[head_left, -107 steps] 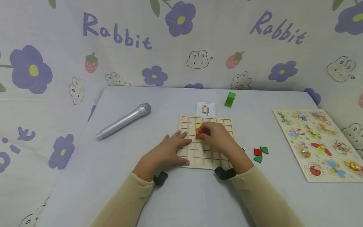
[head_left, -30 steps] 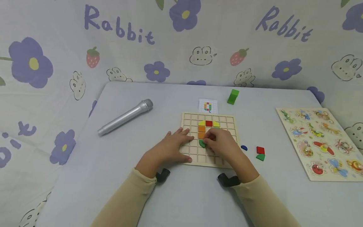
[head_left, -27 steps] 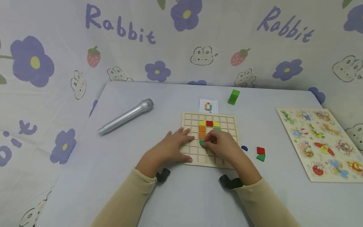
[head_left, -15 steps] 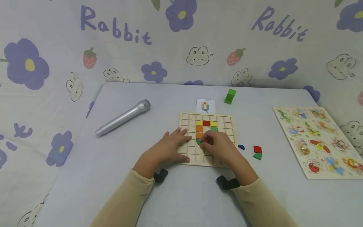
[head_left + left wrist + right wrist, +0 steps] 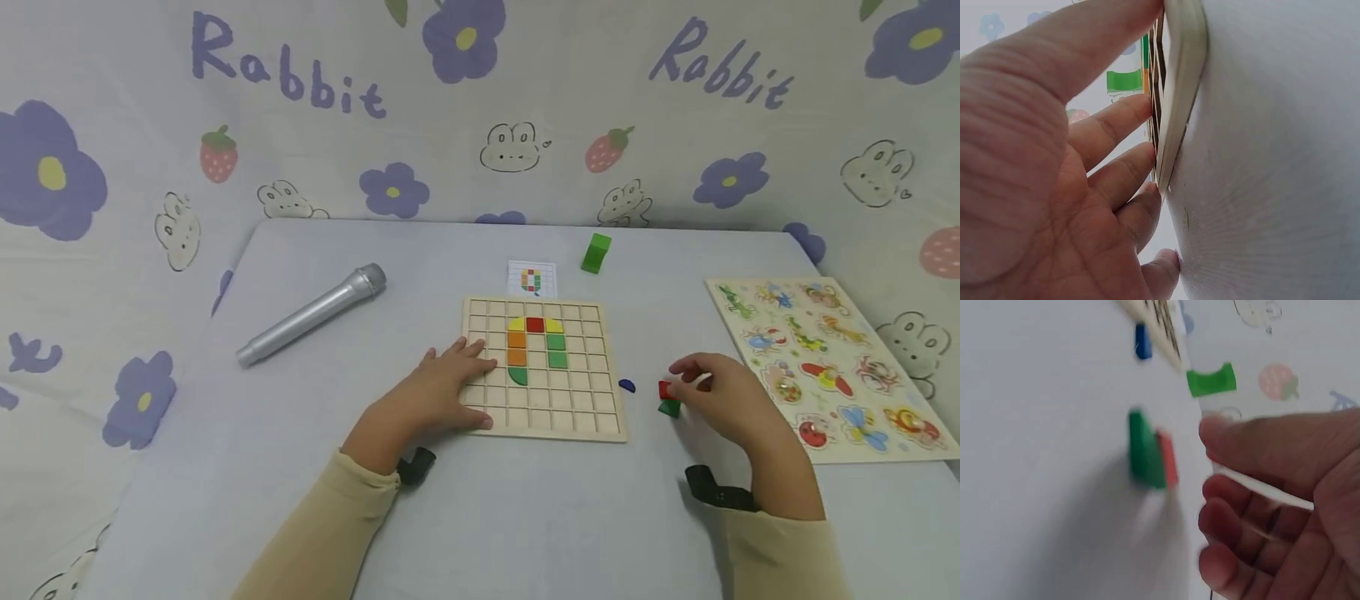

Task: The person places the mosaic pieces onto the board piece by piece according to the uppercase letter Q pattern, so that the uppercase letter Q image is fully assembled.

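My left hand [image 5: 435, 392] rests spread on the left edge of a wooden grid board [image 5: 592, 425]. In the left wrist view, the fingertips [image 5: 1141, 106] touch the board's edge. On the grid, yellow, red, orange and green tiles form an arch, with a green quarter-round tile [image 5: 518, 376] at its lower left. My right hand [image 5: 723, 400] hovers by a red square tile [image 5: 664, 389] and a green quarter-round tile [image 5: 670, 408] on the table. In the right wrist view, thumb and fingers are apart from both tiles, with nothing between them.
A small blue half-round tile [image 5: 627, 385] lies right of the board. Behind the board are a pattern card [image 5: 532, 279] and a green block [image 5: 596, 253]. A silver microphone [image 5: 311, 317] lies at the left, an animal puzzle board [image 5: 832, 375] at the right.
My right hand has left the grid board and moved right to the loose tiles. The green quarter-round tile it touched stays below the orange tiles. My left hand has stayed on the board.
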A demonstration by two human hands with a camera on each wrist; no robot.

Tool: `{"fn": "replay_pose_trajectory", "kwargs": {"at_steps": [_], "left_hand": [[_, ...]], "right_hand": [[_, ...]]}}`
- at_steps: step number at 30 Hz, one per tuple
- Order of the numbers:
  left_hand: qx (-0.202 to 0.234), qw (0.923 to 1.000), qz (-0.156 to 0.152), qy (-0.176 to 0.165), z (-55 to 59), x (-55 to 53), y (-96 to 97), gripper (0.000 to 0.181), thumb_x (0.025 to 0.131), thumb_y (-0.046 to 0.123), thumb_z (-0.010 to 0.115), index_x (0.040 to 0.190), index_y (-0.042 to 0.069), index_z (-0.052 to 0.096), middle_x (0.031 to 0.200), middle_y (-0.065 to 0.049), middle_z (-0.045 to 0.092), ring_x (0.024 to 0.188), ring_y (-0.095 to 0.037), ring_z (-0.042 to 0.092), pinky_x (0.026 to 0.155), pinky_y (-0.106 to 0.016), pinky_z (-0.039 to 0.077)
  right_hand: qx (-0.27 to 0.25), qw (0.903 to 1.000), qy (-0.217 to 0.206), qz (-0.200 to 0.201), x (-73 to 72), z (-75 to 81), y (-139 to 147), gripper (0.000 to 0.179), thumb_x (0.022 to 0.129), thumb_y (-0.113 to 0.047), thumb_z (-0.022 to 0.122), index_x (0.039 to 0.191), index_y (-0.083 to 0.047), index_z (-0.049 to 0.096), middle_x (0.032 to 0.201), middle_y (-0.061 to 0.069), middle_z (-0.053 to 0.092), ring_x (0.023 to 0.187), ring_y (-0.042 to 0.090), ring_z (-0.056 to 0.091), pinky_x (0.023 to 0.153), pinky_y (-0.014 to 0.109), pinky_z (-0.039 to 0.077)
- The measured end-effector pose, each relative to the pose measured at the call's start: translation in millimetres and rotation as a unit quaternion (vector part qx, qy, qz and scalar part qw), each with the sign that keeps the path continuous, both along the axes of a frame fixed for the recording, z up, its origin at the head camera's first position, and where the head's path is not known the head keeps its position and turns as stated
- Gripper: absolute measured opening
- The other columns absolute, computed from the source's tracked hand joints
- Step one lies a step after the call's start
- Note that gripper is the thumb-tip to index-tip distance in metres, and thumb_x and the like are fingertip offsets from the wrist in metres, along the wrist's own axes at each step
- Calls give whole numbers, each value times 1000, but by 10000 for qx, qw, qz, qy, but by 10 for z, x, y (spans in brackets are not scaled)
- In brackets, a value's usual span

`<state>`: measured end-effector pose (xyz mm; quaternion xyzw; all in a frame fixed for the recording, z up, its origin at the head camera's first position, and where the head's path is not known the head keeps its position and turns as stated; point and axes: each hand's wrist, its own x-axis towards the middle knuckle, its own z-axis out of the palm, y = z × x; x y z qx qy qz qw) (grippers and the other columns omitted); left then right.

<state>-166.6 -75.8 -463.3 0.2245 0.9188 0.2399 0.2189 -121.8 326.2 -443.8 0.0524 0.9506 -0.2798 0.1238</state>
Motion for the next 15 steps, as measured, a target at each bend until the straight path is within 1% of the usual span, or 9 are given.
{"fn": "replay_pose_trajectory", "kwargs": {"at_steps": [3,7,10,13,15], "left_hand": [[-8,10000,41,-13,31,0,-11,89,90,42,91,167,28,48,183,7,22,173,-20,7,140,-53,4],[1,10000,65,-15,45,-2,-23,89,90,41,91,166,27,48,183,6,22,173,-21,7,140,-53,3],[18,10000,69,-35,29,-4,-21,89,89,41,91,166,28,49,183,6,22,173,-20,7,140,-52,3],[16,10000,29,-25,5,-6,-10,89,89,41,91,166,28,49,183,7,22,173,-20,7,140,-52,3],[18,10000,-12,-23,-6,-8,7,89,90,41,91,167,28,48,183,6,22,173,-20,6,140,-53,3]], "right_hand": [[-73,10000,-3,-3,77,-56,37,40,104,-27,74,135,-2,67,119,19,69,104,33,65,73,30,53],[-58,9999,105,-52,59,-115,-19,40,103,-24,76,134,0,68,114,19,69,102,33,65,74,29,54],[-78,9999,73,-93,38,-125,-45,33,103,-21,76,127,1,69,113,20,69,101,32,63,75,31,54],[-132,9998,12,-120,42,-124,-41,28,103,-20,76,121,0,67,112,19,70,99,31,63,75,32,53],[-138,9998,98,-139,52,-103,-54,26,102,-20,77,117,-2,66,109,17,70,97,29,62,73,31,52]]}}
